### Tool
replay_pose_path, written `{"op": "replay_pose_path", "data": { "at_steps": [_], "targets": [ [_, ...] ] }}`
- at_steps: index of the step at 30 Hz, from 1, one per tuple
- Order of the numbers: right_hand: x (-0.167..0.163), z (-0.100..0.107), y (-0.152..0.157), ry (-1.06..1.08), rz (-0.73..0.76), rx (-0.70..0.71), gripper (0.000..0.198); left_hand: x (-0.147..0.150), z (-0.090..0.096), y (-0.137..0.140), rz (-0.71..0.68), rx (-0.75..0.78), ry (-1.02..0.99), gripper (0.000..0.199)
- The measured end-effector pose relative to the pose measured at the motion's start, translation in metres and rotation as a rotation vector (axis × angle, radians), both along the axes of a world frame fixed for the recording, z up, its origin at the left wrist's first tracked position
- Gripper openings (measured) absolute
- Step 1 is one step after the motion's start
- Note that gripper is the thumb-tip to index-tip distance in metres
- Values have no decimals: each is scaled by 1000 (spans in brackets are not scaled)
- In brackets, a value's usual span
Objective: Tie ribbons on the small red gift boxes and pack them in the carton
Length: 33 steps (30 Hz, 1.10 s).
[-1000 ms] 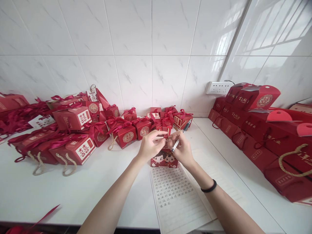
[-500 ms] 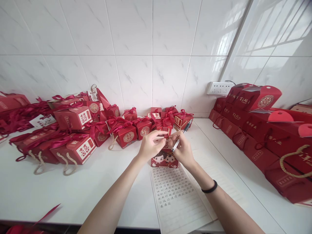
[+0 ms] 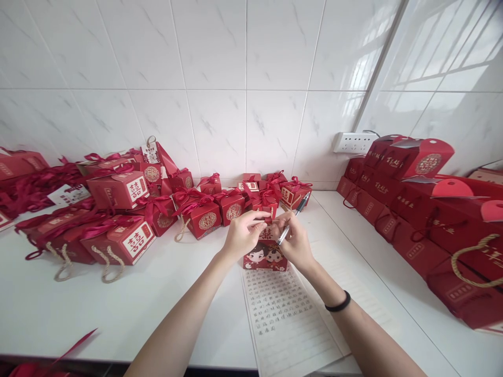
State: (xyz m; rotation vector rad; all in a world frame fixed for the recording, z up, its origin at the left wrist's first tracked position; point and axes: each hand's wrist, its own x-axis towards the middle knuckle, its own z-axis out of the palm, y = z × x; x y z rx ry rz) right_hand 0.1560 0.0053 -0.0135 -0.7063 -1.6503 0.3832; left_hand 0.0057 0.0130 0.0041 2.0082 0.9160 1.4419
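right fingers (image 3: 286, 217) grip a pen (image 3: 283, 234); left fingers (image 3: 256, 214) partly hide a red box (image 3: 265, 256), their hold unclear.

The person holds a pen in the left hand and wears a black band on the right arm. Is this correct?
One thing is wrong: in the head view, the pen is in the right hand, not the left hand. The black band is indeed on the right arm.
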Motion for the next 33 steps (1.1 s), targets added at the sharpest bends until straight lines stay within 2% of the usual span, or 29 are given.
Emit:
{"op": "replay_pose_path", "data": {
  "at_steps": [5,9,19,33],
  "targets": [
    [1,0,0,-17,-35,18,16,1,0,-2,-21,62,-18,23],
    [0,1,-1,-16,-47,26,15,0,0,-3,-25,50,-14,27],
    [1,0,0,-4,15,-7,19,-1,0,0,-14,34,12,22],
    [1,-1,0,-11,-12,-18,16,1,0,-3,-5,66,0,22]
  ]
}}
